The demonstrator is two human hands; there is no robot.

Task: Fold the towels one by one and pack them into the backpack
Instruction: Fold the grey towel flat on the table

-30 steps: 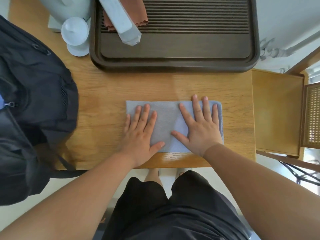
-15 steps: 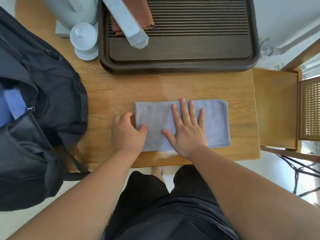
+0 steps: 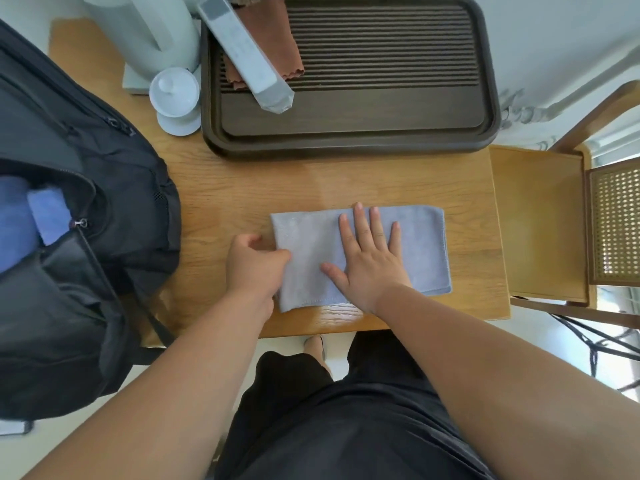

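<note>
A grey-blue towel (image 3: 422,251), folded into a strip, lies flat on the wooden table (image 3: 225,202) near its front edge. My right hand (image 3: 370,261) presses flat on the towel's middle, fingers spread. My left hand (image 3: 254,265) pinches the towel's left edge, thumb on top and fingers curled under. A black backpack (image 3: 114,209) stands open at the left end of the table. Blue folded towels (image 3: 31,216) show inside its opening.
A dark slatted tray (image 3: 381,109) fills the back of the table, with a brown cloth (image 3: 277,43) and a long grey box (image 3: 249,60) on it. A white lidded cup (image 3: 175,95) and pale kettle (image 3: 152,26) stand back left. A wooden chair (image 3: 540,223) is at the right.
My left hand slid off the towel's top to its left edge and closed on it. My right hand shifted left to the towel's middle. The view moved, bringing the open backpack into sight.
</note>
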